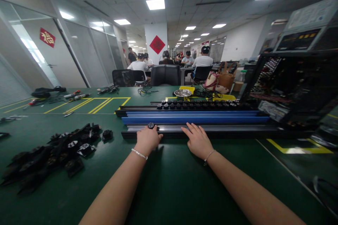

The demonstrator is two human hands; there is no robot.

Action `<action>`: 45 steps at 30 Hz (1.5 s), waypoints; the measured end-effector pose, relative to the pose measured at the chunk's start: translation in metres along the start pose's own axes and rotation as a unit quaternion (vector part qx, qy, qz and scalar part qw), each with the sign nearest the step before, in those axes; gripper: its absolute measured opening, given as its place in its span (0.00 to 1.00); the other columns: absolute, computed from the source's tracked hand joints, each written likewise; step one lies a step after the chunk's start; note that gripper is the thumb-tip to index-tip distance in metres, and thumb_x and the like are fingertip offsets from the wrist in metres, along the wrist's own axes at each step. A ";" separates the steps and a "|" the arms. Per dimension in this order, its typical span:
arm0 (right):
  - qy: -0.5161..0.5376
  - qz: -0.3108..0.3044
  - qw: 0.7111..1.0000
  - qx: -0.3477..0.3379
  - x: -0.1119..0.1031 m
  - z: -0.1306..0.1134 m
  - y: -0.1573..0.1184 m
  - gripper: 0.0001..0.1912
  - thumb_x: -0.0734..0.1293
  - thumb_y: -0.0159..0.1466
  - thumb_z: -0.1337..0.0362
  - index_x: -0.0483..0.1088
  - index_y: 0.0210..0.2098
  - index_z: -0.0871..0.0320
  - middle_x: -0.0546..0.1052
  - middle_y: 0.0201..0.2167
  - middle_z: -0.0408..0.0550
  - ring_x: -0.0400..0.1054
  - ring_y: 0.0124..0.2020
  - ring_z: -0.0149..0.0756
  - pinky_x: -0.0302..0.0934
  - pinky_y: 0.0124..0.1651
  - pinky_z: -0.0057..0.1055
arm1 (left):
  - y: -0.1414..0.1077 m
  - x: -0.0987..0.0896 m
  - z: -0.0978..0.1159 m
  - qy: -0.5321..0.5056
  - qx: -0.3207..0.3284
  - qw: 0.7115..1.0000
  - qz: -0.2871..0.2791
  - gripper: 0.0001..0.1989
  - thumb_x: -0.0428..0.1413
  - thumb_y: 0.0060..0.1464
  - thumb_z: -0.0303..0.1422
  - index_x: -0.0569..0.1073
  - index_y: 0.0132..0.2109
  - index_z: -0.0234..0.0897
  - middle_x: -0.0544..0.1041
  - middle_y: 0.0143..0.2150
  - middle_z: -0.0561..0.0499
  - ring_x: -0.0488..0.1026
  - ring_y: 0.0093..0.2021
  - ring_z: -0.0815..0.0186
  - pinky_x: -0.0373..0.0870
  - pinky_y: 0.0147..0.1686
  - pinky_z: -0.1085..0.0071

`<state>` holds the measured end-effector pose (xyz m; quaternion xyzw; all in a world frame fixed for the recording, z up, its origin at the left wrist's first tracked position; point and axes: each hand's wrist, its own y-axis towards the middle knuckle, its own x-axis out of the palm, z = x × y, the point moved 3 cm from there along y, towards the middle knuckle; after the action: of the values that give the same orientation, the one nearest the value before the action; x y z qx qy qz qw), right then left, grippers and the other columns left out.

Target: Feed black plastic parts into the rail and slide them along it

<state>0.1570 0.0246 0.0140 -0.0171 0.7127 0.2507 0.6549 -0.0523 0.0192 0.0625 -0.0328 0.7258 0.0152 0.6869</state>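
Note:
My left hand (147, 138) is closed around a small black socket-like part (151, 125), which sits at the left end of the nearest rail; the fingertips are partly hidden. This long black rail (227, 134) has a grey channel along it and lies crosswise in front of me. Farther right, the fingers of my right hand (197, 140) are spread and rest on the same rail. Directly behind it lies a blue-faced rail (195, 120). Another black rail (137, 109) is at the back, near a row of black parts (195, 104).
A pile of black parts (55, 154) spreads over the green table (163, 197) at left, with one part (107, 135) apart from it. An open computer case (287, 88) stands at right. Behind the rails are a metal bowl (182, 92) and cables (148, 90). People sit farther back.

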 end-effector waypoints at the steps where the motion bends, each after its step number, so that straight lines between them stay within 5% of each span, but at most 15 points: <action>1: 0.000 0.000 1.000 0.000 0.000 0.000 0.000 0.31 0.58 0.57 0.71 0.59 0.60 0.52 0.56 0.64 0.51 0.47 0.64 0.43 0.40 0.63 0.44 | 0.001 0.000 -0.003 0.000 -0.002 1.000 -0.007 0.29 0.43 0.55 0.50 0.62 0.60 0.43 0.70 0.54 0.36 0.69 0.52 0.48 0.64 0.46 0.55; 27: 0.000 0.006 1.000 -0.006 0.000 0.001 0.000 0.31 0.58 0.56 0.71 0.59 0.60 0.52 0.56 0.64 0.51 0.47 0.64 0.43 0.40 0.62 0.44 | 0.008 0.000 -0.024 0.017 -0.060 0.992 -0.109 0.40 0.43 0.51 0.57 0.49 0.66 0.45 0.53 0.66 0.34 0.54 0.63 0.41 0.51 0.56 0.45; 45: 0.018 0.044 0.999 -0.007 0.001 0.002 -0.002 0.29 0.58 0.55 0.71 0.64 0.56 0.52 0.59 0.63 0.49 0.50 0.63 0.40 0.39 0.63 0.43 | 0.016 0.017 -0.034 -0.034 -0.071 0.995 -0.054 0.39 0.33 0.50 0.61 0.47 0.66 0.53 0.44 0.69 0.39 0.45 0.65 0.35 0.45 0.55 0.37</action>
<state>0.1599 0.0238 0.0118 0.0051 0.7224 0.2839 0.6304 -0.0885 0.0323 0.0466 -0.1204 0.6961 0.0304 0.7071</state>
